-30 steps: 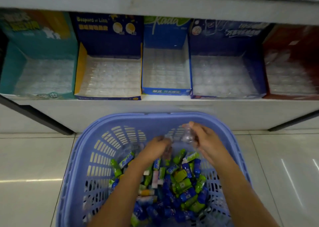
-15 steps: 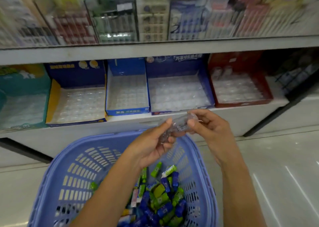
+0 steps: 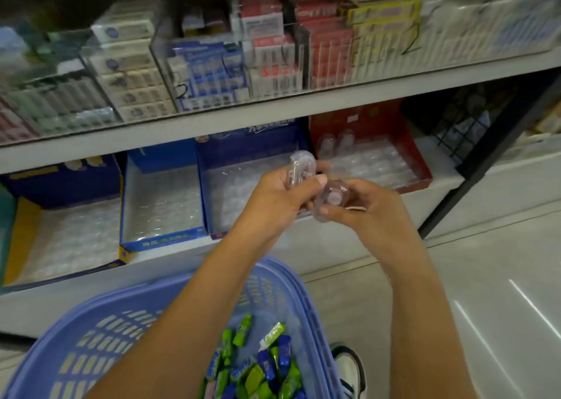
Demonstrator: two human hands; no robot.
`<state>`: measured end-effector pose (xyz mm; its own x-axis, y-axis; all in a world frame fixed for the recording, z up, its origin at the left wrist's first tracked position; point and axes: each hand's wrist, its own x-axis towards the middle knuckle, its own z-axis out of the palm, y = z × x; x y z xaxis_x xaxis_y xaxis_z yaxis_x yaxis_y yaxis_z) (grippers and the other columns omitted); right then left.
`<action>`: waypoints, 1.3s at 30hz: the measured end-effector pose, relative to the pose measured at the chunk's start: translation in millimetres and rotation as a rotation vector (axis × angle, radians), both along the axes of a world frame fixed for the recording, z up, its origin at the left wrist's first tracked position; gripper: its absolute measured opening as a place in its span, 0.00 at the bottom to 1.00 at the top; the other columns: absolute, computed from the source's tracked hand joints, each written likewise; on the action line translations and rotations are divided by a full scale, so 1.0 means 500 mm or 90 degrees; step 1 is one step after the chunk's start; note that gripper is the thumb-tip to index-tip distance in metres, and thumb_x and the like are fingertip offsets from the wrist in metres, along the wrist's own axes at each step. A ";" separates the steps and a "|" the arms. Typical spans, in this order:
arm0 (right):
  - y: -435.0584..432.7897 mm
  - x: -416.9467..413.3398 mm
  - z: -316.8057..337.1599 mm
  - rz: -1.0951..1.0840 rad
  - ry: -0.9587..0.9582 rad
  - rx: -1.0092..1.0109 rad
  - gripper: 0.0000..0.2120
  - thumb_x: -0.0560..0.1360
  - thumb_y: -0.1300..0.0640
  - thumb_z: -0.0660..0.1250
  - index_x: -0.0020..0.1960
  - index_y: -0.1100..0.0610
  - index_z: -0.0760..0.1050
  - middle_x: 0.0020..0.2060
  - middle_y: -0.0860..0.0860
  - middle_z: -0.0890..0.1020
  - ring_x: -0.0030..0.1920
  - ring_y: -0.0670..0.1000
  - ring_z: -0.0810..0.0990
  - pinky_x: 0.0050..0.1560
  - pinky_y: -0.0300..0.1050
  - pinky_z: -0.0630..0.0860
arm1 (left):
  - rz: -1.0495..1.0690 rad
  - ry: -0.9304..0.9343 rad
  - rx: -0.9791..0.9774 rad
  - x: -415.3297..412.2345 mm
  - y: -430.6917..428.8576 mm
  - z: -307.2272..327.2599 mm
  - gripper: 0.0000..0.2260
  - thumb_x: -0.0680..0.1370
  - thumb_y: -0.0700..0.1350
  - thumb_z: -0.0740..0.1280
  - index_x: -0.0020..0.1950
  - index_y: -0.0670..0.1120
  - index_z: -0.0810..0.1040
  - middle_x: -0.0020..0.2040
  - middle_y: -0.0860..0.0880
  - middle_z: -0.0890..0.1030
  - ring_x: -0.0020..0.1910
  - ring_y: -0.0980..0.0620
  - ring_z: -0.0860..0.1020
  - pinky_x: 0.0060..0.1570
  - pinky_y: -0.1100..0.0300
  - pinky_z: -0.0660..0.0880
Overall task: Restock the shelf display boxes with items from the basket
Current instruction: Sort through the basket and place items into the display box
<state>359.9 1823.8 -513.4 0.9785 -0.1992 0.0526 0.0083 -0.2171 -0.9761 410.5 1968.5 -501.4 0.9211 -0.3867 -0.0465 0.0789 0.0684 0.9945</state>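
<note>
My left hand (image 3: 282, 198) grips a clear plastic bottle (image 3: 299, 166), held upright in front of the shelf. My right hand (image 3: 361, 207) pinches a second clear bottle (image 3: 332, 199), its round end turned toward me. The two hands almost touch. Below them the blue basket (image 3: 100, 332) holds several green and blue wrapped items (image 3: 261, 365). On the lower shelf stand display boxes with clear tray inserts: a yellow-edged box (image 3: 18, 234), a blue box (image 3: 161, 237), a dark blue box (image 3: 218, 167) and a red box (image 3: 422, 161) with two clear bottles (image 3: 337, 143) at its back.
The upper shelf (image 3: 273, 110) carries rows of small packaged boxes behind a clear guard. A black wire rack (image 3: 464, 125) and a dark post (image 3: 485, 155) stand at the right. My shoe (image 3: 349, 368) is on the pale tiled floor (image 3: 485, 277) beside the basket.
Both hands have risen out of the basket with clear bottles, up to shelf level and rightward. The view has swung up and right, bringing the upper shelf and red box into sight.
</note>
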 end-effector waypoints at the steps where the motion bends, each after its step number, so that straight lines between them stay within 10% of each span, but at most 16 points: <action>1: -0.018 0.016 0.001 -0.012 -0.006 -0.038 0.13 0.65 0.56 0.77 0.49 0.48 0.81 0.39 0.46 0.84 0.40 0.44 0.82 0.40 0.32 0.77 | 0.015 -0.009 0.007 0.012 -0.016 -0.001 0.06 0.78 0.41 0.66 0.53 0.47 0.81 0.41 0.52 0.83 0.32 0.59 0.76 0.35 0.66 0.74; 5: -0.115 0.116 -0.006 -0.142 -0.056 -0.148 0.17 0.70 0.58 0.73 0.57 0.50 0.74 0.43 0.47 0.80 0.41 0.37 0.79 0.40 0.29 0.75 | 0.127 -0.049 0.172 0.071 -0.068 -0.020 0.07 0.78 0.53 0.65 0.49 0.50 0.78 0.39 0.52 0.79 0.36 0.57 0.76 0.38 0.62 0.72; 8: -0.178 0.203 -0.017 -0.198 -0.034 -0.242 0.17 0.73 0.62 0.69 0.61 0.57 0.72 0.46 0.56 0.80 0.48 0.54 0.81 0.51 0.46 0.79 | 0.084 -0.129 0.348 0.097 -0.097 -0.049 0.12 0.79 0.52 0.64 0.56 0.46 0.77 0.48 0.51 0.77 0.48 0.53 0.76 0.45 0.63 0.70; 11: -0.210 0.262 -0.031 -0.155 -0.021 -0.394 0.19 0.73 0.62 0.69 0.64 0.57 0.73 0.53 0.58 0.81 0.52 0.57 0.80 0.51 0.43 0.75 | 0.055 -0.192 0.442 0.097 -0.116 -0.068 0.08 0.77 0.50 0.66 0.46 0.46 0.77 0.41 0.56 0.75 0.40 0.57 0.74 0.33 0.74 0.68; 15: -0.237 0.297 -0.036 -0.100 -0.032 -0.476 0.22 0.71 0.67 0.68 0.64 0.56 0.73 0.60 0.58 0.78 0.59 0.58 0.77 0.61 0.50 0.74 | 0.082 -0.227 0.485 0.097 -0.124 -0.084 0.13 0.76 0.49 0.66 0.32 0.49 0.70 0.34 0.51 0.74 0.33 0.52 0.76 0.30 0.63 0.72; 19: -0.251 0.304 -0.021 -0.020 -0.046 -0.380 0.20 0.72 0.70 0.68 0.63 0.59 0.76 0.56 0.51 0.78 0.53 0.47 0.76 0.50 0.24 0.72 | 0.079 -0.236 0.462 0.091 -0.119 -0.085 0.15 0.76 0.47 0.67 0.30 0.50 0.68 0.33 0.51 0.75 0.31 0.55 0.74 0.29 0.65 0.70; 28: -0.256 0.302 -0.035 0.028 -0.050 -0.518 0.18 0.75 0.64 0.67 0.64 0.60 0.75 0.61 0.57 0.78 0.60 0.50 0.75 0.54 0.23 0.64 | 0.047 -0.204 0.448 0.083 -0.126 -0.093 0.16 0.77 0.46 0.66 0.30 0.49 0.66 0.31 0.52 0.70 0.34 0.55 0.70 0.32 0.64 0.65; 34: -0.246 0.286 -0.052 0.005 0.028 -0.712 0.27 0.78 0.60 0.62 0.75 0.50 0.59 0.71 0.58 0.67 0.68 0.60 0.67 0.66 0.50 0.67 | 0.072 -0.230 0.356 0.055 -0.126 -0.087 0.19 0.80 0.57 0.59 0.57 0.43 0.75 0.46 0.52 0.76 0.48 0.54 0.76 0.41 0.71 0.66; 39: -0.224 0.248 -0.001 -0.048 -0.057 -0.469 0.11 0.74 0.58 0.69 0.57 0.54 0.79 0.53 0.51 0.81 0.53 0.49 0.78 0.49 0.32 0.72 | 0.039 -0.303 0.348 0.050 -0.123 -0.069 0.13 0.82 0.50 0.57 0.61 0.44 0.73 0.49 0.48 0.75 0.49 0.50 0.75 0.42 0.71 0.69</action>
<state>484.1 1711.7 -514.0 0.9494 -0.1474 0.2774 0.0408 -0.8177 -0.5742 435.3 1907.0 -535.7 0.9089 -0.3695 0.1933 -0.3589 -0.4574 0.8136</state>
